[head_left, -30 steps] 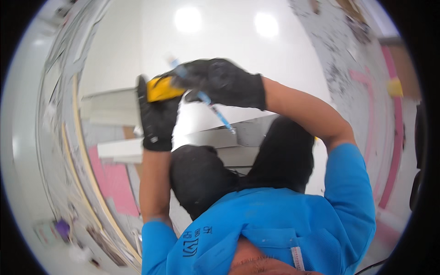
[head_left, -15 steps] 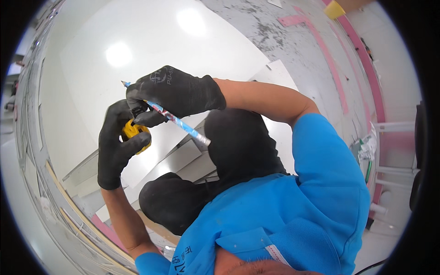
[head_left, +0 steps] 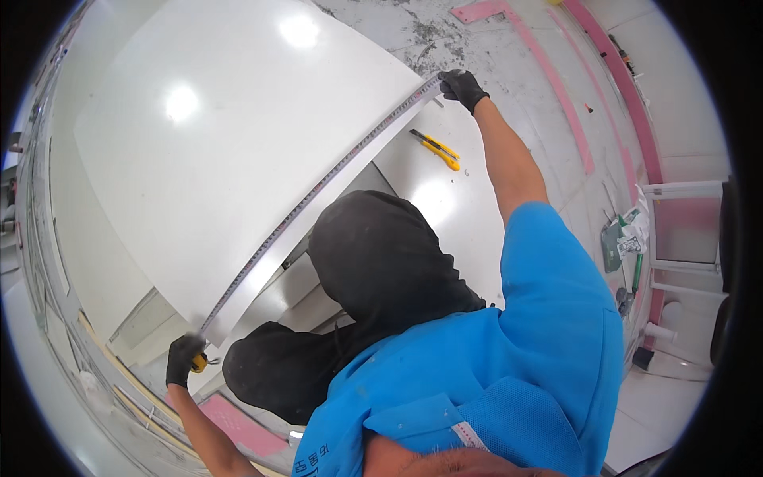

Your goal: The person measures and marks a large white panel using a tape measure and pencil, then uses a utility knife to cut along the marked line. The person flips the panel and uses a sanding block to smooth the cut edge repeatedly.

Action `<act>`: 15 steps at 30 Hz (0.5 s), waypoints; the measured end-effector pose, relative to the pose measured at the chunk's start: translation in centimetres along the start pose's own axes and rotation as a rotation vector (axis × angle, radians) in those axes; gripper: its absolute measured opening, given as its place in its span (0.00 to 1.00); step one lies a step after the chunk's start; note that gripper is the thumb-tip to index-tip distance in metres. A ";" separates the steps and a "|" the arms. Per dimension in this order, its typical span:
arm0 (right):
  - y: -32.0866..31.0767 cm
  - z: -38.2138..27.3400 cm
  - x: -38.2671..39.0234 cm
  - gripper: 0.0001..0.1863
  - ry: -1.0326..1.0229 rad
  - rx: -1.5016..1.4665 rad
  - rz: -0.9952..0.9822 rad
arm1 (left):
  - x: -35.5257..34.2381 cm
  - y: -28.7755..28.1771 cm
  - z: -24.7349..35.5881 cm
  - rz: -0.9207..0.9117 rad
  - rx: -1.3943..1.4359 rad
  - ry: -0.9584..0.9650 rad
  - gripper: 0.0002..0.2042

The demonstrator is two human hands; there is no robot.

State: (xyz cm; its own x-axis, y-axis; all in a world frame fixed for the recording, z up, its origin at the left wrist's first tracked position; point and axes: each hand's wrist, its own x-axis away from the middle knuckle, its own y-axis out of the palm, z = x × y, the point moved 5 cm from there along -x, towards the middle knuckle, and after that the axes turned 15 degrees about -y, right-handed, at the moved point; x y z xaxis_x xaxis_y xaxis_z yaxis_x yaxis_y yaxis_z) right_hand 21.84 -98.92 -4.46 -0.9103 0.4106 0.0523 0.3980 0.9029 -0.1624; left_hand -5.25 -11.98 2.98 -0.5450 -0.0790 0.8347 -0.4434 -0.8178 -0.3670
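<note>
A tape measure blade (head_left: 319, 188) is pulled out long across the near edge of a large white panel (head_left: 191, 175). Gloved in black, my left hand (head_left: 183, 358) is closed around the yellow tape measure case (head_left: 199, 363) at the panel's near-left corner. My right hand (head_left: 462, 87), in a matching glove, pinches the end of the blade at the panel's right corner. No pencil can be made out in either hand. A yellow utility knife (head_left: 437, 151) with its blade out lies on another white panel (head_left: 445, 191), below my right hand.
Beneath my bent legs (head_left: 373, 254) lie more panels and strips. Long narrow strips (head_left: 119, 350) run along the left side. Pink tape (head_left: 548, 79) marks the stained floor at the right. A green item and a plastic bag (head_left: 633, 232) lie near a white frame (head_left: 687, 226).
My hands have moved from close together to far apart, drawing out the tape blade. The right hand went far right, the left toward the lower left. The pencil is out of sight; the knife now shows.
</note>
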 end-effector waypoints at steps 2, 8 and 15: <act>-1.4 3.4 -0.6 0.15 0.028 0.061 0.082 | 0.3 1.3 0.8 0.012 0.029 -0.020 0.11; 0.0 11.7 -5.4 0.19 -0.321 0.678 -0.242 | 1.3 1.8 0.5 0.170 -0.014 -0.002 0.14; -10.6 14.5 -12.7 0.23 -0.257 0.519 -0.320 | -0.7 -0.3 -3.2 0.459 -0.277 -0.040 0.19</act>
State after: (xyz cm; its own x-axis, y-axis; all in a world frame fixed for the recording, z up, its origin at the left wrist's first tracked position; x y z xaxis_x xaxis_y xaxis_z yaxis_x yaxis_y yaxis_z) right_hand 27.53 -115.53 -17.70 -0.9983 0.0311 -0.0494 0.0554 0.7705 -0.6350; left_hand -7.08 -9.87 1.18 -0.7020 -0.4188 0.5761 -0.3398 -0.5139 -0.7877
